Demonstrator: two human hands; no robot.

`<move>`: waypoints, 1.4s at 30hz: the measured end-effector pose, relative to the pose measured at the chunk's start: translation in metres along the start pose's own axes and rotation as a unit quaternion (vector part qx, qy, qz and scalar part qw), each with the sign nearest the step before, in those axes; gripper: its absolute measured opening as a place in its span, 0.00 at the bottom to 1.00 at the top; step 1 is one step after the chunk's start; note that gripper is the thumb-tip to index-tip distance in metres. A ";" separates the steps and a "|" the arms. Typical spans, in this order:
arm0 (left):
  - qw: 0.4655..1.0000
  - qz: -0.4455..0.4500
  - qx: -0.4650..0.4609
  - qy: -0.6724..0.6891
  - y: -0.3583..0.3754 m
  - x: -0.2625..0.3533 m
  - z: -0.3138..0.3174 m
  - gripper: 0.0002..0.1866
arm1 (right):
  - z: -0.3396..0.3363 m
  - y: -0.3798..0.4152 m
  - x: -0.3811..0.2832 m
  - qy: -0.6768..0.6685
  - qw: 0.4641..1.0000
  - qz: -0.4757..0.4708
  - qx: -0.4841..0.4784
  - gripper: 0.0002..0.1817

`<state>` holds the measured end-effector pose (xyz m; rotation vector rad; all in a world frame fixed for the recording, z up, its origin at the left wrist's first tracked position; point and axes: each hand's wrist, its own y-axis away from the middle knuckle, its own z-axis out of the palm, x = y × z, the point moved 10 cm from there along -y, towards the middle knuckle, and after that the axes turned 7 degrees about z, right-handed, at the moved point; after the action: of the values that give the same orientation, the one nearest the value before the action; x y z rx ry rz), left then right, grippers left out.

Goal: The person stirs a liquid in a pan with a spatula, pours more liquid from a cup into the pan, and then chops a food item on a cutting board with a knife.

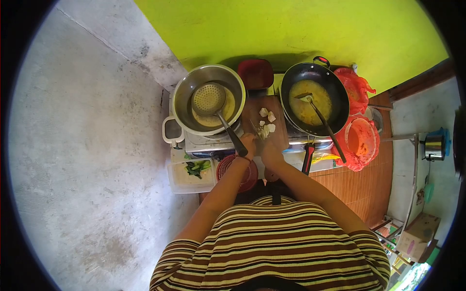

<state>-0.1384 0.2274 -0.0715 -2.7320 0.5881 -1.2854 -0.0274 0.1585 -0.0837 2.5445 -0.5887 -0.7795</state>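
Observation:
My left hand (248, 142) and my right hand (270, 152) are close together at the near edge of a brown cutting board (252, 110) that lies between two pans. Several white food pieces (266, 117) lie on the board just beyond my fingers. A thin knife blade (256, 129) sticks out from between my hands; it seems to be held by my right hand. My left hand is curled beside the black handle of a strainer ladle (208, 99); what it holds is too small to tell.
A steel wok (182, 94) with yellowish liquid holds the ladle at left. A black wok (340, 97) with a spatula (320, 116) is at right. A red bowl (255, 72), a box with greens (191, 175), a red basket (224, 167) and orange bags (360, 138) surround the stove.

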 end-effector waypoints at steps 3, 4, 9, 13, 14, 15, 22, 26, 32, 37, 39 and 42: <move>1.000 0.009 0.018 0.003 0.001 0.001 -0.005 0.08 | -0.002 -0.003 -0.006 -0.011 0.999 -0.033 0.031 0.12; 0.999 0.024 0.036 -0.003 0.001 0.003 -0.006 0.07 | -0.002 -0.002 -0.005 -0.008 0.998 -0.045 0.042 0.13; 0.995 0.063 0.070 0.008 0.002 0.009 -0.014 0.07 | 0.005 -0.005 0.000 -0.017 0.998 -0.054 0.040 0.14; 0.997 -0.024 0.061 0.038 0.003 0.000 -0.009 0.09 | 0.009 -0.009 0.004 -0.066 0.985 -0.147 0.060 0.16; 0.996 -0.034 0.064 0.046 0.002 0.000 -0.007 0.10 | 0.012 -0.010 0.011 -0.095 0.984 -0.139 0.057 0.17; 0.995 -0.045 0.066 0.054 0.002 0.003 -0.008 0.11 | 0.009 -0.006 0.013 -0.124 0.982 -0.130 0.054 0.17; 0.997 0.026 0.015 0.065 -0.016 0.034 0.010 0.18 | -0.044 0.026 0.012 -0.127 0.992 -0.004 0.025 0.19; 0.998 0.059 -0.013 -0.008 -0.031 0.050 0.007 0.20 | -0.061 0.037 0.012 -0.114 0.992 0.007 0.054 0.20; 0.987 0.079 -0.070 -0.123 -0.044 0.080 0.009 0.16 | -0.060 0.043 0.022 -0.109 0.993 0.033 0.039 0.20; 0.984 0.067 -0.048 -0.159 -0.048 0.070 0.018 0.13 | -0.057 0.044 0.026 -0.090 0.994 0.041 0.040 0.20; 0.983 0.070 -0.034 -0.164 -0.049 0.069 0.018 0.12 | -0.056 0.045 0.026 -0.092 0.994 0.032 0.048 0.20; 0.988 0.076 0.028 -0.131 -0.047 0.071 0.005 0.11 | -0.055 0.044 0.024 -0.096 0.994 0.021 0.057 0.20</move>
<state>-0.0797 0.2442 -0.0129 -2.6865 0.7055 -0.8787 0.0119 0.1247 -0.0301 2.5683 -0.7657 -1.0105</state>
